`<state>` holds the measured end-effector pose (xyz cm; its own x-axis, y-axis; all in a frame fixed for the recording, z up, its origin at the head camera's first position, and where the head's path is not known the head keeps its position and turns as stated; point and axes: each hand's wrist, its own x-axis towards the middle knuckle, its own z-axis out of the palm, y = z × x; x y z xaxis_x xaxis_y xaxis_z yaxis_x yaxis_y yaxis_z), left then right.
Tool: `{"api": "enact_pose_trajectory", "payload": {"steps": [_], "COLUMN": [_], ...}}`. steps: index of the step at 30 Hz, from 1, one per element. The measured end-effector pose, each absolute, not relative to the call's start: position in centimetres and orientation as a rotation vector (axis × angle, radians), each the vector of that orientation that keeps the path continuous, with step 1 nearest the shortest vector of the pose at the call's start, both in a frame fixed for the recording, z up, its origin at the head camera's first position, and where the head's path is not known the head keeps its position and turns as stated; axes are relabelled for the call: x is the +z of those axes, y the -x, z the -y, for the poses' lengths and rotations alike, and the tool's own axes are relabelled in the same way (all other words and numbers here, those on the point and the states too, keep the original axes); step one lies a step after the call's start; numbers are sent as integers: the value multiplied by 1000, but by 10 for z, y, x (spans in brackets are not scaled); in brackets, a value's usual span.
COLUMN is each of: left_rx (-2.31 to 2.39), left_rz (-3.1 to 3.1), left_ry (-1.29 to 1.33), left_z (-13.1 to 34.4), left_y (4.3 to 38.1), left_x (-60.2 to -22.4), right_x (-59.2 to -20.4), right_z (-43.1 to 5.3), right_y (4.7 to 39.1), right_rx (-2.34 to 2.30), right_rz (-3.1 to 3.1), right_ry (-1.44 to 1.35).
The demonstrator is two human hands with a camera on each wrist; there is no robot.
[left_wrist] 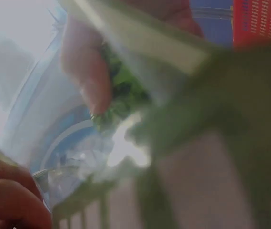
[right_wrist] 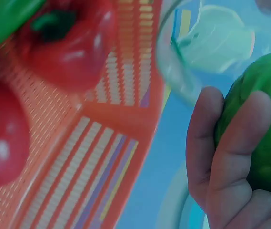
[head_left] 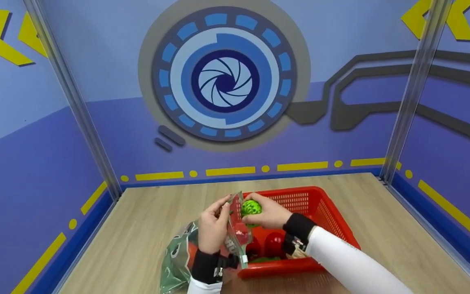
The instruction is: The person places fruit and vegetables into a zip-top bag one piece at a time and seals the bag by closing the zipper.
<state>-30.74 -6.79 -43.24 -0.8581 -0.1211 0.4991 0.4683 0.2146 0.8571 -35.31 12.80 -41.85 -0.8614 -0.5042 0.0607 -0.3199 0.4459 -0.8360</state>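
Observation:
My right hand [head_left: 273, 213] grips a round green vegetable [head_left: 251, 207] with a knobbly, leaf-like surface and darker patches. It is at the mouth of a clear and green plastic zip bag [head_left: 180, 257]. My left hand [head_left: 212, 228] pinches the upper edge of the bag's opening between thumb and fingers. In the left wrist view, the green vegetable [left_wrist: 121, 90] shows partly behind the bag's blurred edge. The right wrist view shows fingers [right_wrist: 235, 143] curled round the vegetable [right_wrist: 264, 109].
A red plastic basket [head_left: 337, 216] stands beside the bag on the wooden table [head_left: 137, 224]. It holds a red pepper [right_wrist: 71, 52], a round red item [right_wrist: 2, 133] and a long green item [right_wrist: 6, 19]. Blue printed walls [head_left: 112, 134] enclose the table's back and sides.

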Motion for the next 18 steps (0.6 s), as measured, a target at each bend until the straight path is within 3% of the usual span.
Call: {"api": "enact_pose_trajectory", "payload": {"steps": [8,18], "left_rx": [-1653,-1575], "left_rz": [2030,1995], "left_ry": [319,355], "left_z": [66,63], "left_y": [306,304], "left_x": [-432,-437], "right_x": [-430,-444], "right_z": [-93,-69], "right_y": [353,359], "right_rx": [-1246,-1004], "right_rz": [-2537,-2526], "right_ry": [873,1253]}}
